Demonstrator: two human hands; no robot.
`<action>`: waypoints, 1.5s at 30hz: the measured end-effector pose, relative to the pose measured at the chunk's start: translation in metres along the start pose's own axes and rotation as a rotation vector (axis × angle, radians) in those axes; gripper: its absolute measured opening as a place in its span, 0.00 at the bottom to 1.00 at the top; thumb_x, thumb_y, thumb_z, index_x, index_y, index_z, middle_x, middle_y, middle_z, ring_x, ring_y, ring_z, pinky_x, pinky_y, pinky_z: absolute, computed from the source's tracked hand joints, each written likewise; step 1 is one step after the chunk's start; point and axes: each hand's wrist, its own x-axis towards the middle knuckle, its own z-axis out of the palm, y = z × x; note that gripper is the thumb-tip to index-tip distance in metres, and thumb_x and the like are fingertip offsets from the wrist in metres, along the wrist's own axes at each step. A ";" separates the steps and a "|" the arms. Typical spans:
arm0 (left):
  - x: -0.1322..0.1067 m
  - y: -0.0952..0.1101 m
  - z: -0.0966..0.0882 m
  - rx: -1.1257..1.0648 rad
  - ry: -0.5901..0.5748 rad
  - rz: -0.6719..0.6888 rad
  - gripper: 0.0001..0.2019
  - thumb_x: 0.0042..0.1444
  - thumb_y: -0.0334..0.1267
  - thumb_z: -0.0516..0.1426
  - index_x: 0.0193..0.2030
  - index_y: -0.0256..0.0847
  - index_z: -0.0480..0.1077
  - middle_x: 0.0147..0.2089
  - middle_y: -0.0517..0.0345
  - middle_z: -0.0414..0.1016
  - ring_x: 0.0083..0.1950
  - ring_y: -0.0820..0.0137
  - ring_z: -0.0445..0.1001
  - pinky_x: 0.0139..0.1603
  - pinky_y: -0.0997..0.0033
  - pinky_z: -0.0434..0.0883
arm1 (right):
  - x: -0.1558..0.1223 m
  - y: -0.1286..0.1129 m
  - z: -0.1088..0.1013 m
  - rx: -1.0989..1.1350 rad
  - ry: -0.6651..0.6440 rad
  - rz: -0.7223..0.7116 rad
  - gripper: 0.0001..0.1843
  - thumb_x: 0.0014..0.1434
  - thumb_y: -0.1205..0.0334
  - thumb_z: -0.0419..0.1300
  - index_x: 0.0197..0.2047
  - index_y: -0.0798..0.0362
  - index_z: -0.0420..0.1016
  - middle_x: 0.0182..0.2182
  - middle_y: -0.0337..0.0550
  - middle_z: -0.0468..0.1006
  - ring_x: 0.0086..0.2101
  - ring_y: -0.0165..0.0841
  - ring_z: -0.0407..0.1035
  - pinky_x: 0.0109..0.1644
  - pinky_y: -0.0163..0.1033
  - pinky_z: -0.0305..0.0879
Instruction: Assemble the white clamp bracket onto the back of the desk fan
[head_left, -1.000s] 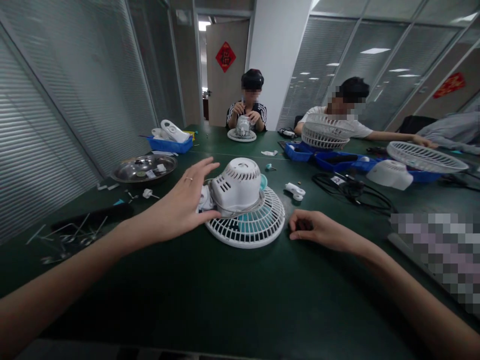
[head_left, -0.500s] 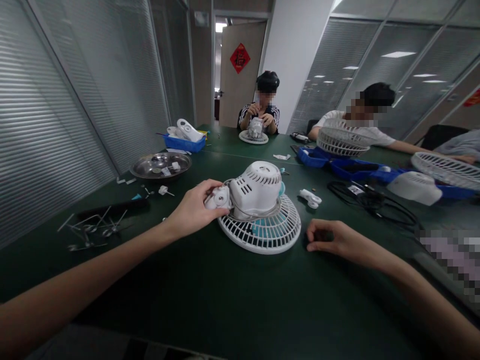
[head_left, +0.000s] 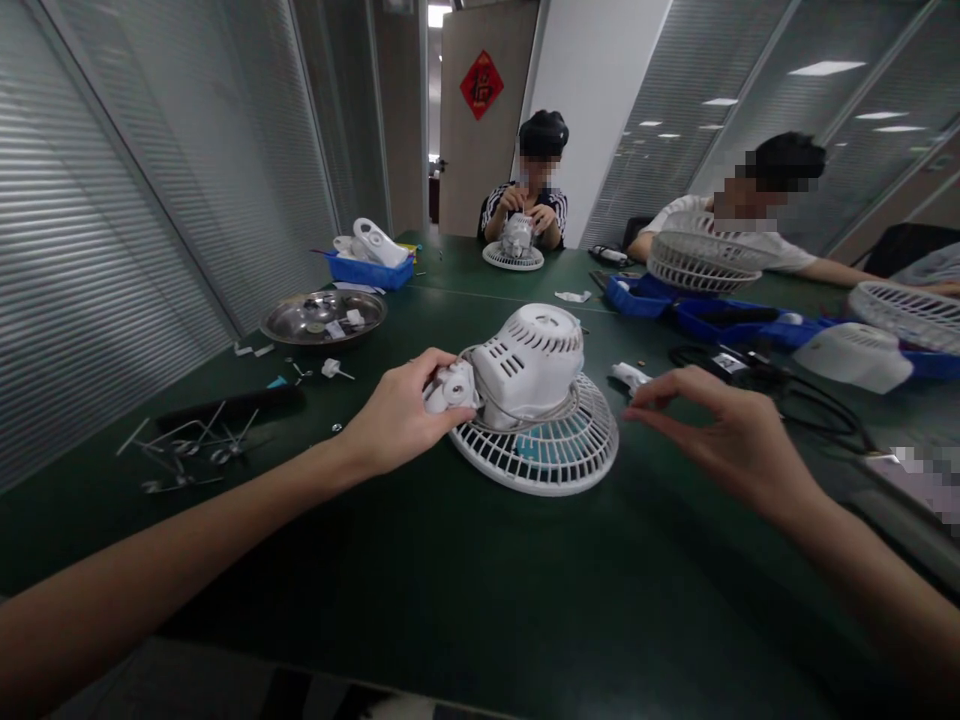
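A white fan head (head_left: 529,365) rests face down on its round grille (head_left: 540,470), with pale blue blades showing through the bars. My left hand (head_left: 401,410) is closed around the white joint piece (head_left: 451,388) on the fan's left side. A thin grey cord loops around the base of the motor housing. To the right, my right hand (head_left: 712,425) is raised above the table, thumb and fingertips pinched together. Whatever lies between those fingertips is too small to make out. Just behind them is a white plastic part (head_left: 628,376), partly covered by the hand.
Metal tools (head_left: 195,445) and a steel bowl (head_left: 324,318) of small parts stand on the left. A blue bin (head_left: 371,272) is behind the bowl. Black cable (head_left: 806,395), blue trays (head_left: 637,298) and a white cover (head_left: 853,355) lie to the right. Two people sit across the table.
My right hand has lifted from the table, and its thumb and fingertips have come together by the white plastic part. The left hand keeps its hold on the fan joint. My view has shifted slightly.
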 end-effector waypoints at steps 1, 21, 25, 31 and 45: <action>0.002 -0.002 -0.001 0.006 0.007 -0.004 0.25 0.48 0.43 0.64 0.53 0.41 0.65 0.51 0.51 0.72 0.49 0.60 0.73 0.50 0.56 0.70 | 0.007 -0.014 -0.003 -0.018 0.038 -0.060 0.14 0.56 0.49 0.61 0.37 0.50 0.74 0.33 0.45 0.76 0.35 0.38 0.69 0.36 0.42 0.65; 0.012 -0.024 -0.012 -0.088 -0.159 -0.004 0.28 0.48 0.42 0.63 0.56 0.40 0.63 0.52 0.51 0.73 0.49 0.59 0.74 0.49 0.59 0.70 | 0.122 -0.132 0.057 -0.392 -0.303 -0.609 0.15 0.55 0.59 0.63 0.44 0.57 0.70 0.39 0.46 0.75 0.39 0.39 0.69 0.51 0.48 0.58; 0.010 -0.019 -0.015 -0.033 -0.171 0.015 0.27 0.48 0.42 0.63 0.54 0.38 0.65 0.50 0.50 0.75 0.48 0.59 0.75 0.48 0.59 0.71 | 0.137 -0.148 0.050 -0.488 -0.468 -0.577 0.16 0.54 0.56 0.65 0.43 0.56 0.73 0.36 0.46 0.76 0.40 0.42 0.70 0.41 0.43 0.61; 0.010 -0.017 -0.016 0.053 -0.164 -0.010 0.23 0.46 0.44 0.62 0.48 0.35 0.69 0.44 0.47 0.76 0.43 0.56 0.76 0.43 0.58 0.71 | 0.160 -0.164 0.047 -0.470 -0.725 -0.609 0.15 0.49 0.60 0.68 0.40 0.56 0.77 0.36 0.44 0.76 0.36 0.37 0.70 0.34 0.39 0.59; 0.019 -0.026 -0.021 -0.393 -0.360 -0.155 0.26 0.57 0.50 0.52 0.57 0.35 0.61 0.45 0.48 0.70 0.38 0.65 0.70 0.30 0.68 0.70 | 0.173 -0.134 0.048 -0.177 -0.787 -0.471 0.10 0.54 0.61 0.63 0.38 0.57 0.76 0.33 0.41 0.78 0.33 0.30 0.70 0.34 0.35 0.61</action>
